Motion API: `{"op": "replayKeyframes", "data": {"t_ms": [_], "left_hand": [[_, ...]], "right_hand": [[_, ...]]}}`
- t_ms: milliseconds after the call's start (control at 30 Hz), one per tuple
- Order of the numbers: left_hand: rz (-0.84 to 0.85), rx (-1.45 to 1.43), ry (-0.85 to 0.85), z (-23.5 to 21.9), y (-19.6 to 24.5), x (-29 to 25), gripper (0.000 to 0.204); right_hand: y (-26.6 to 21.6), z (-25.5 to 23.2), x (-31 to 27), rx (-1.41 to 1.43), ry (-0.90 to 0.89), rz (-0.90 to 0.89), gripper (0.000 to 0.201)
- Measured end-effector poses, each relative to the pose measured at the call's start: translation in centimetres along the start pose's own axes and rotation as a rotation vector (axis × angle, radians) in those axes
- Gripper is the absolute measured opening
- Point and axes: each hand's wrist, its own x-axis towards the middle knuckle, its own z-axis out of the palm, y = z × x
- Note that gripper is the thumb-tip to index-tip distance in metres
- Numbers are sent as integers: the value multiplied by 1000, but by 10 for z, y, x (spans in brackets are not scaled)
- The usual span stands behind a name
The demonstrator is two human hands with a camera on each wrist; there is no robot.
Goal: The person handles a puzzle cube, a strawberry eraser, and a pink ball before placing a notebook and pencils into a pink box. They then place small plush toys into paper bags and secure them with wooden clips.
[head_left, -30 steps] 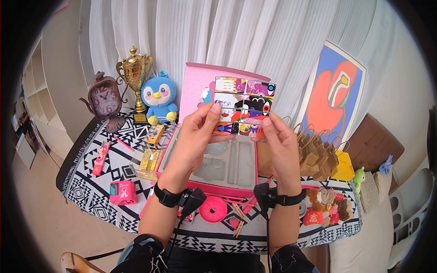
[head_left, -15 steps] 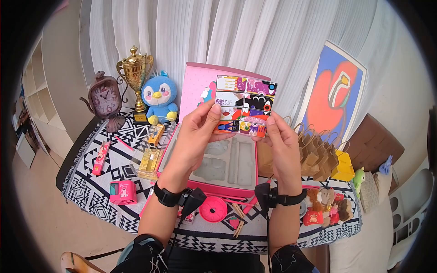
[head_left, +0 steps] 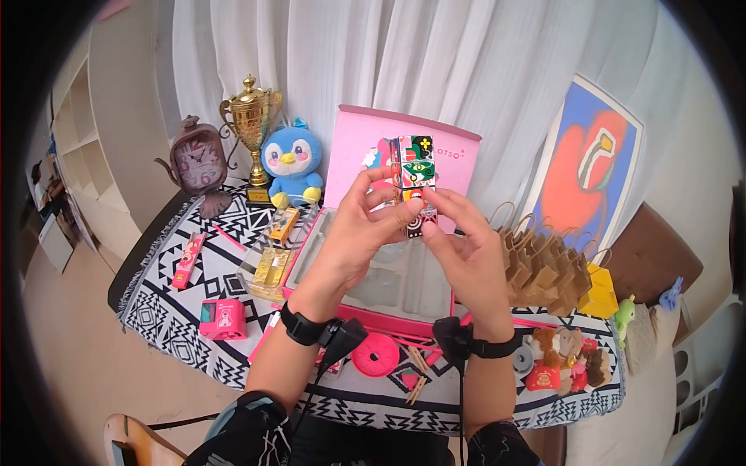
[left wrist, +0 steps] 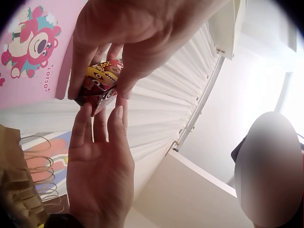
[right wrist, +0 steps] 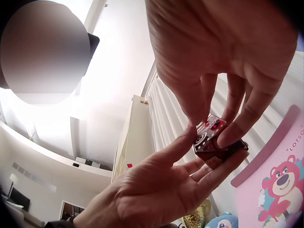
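Note:
A small block toy with colourful printed faces (head_left: 417, 172) is held up between both hands, partly folded, over a pink box. My left hand (head_left: 350, 233) grips its left side, thumb across the lower part. From the right, my right hand (head_left: 470, 264) pinches the lower part with thumb and fingertips. In the left wrist view the toy (left wrist: 102, 80) shows yellow and dark red faces, with fingers of both hands on it. The right wrist view shows its red, black and white faces (right wrist: 209, 133); the fingers hide much of it.
The open pink box (head_left: 388, 322) with a moulded grey tray stands below the hands. Left are a trophy (head_left: 252, 124), a blue plush (head_left: 291, 159), a clock (head_left: 200, 159) and a pink case (head_left: 223, 319). Paper bags (head_left: 544, 272) and small plush toys (head_left: 567, 357) lie right.
The toy has gone from a wide flat panel to a narrower, folded shape with different prints showing. My right hand has moved left, closer to my left hand. The head view has shifted slightly.

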Motion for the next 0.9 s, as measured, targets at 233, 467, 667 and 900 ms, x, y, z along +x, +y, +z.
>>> {"op": "replayKeyframes", "data": {"t_ms": [233, 467, 667, 900], "left_hand": [[78, 70, 190, -36, 21, 5, 62], [-88, 572, 368, -146, 36, 7, 48], [-380, 754, 338, -224, 11, 15, 44], [-491, 1297, 315, -259, -29, 50, 50]], "right_hand": [[0, -13, -1, -11, 71, -23, 35], [-12, -25, -3, 55, 136, -52, 30], [-26, -29, -7, 65, 163, -58, 27], [-31, -39, -11, 82, 170, -87, 25]]}}
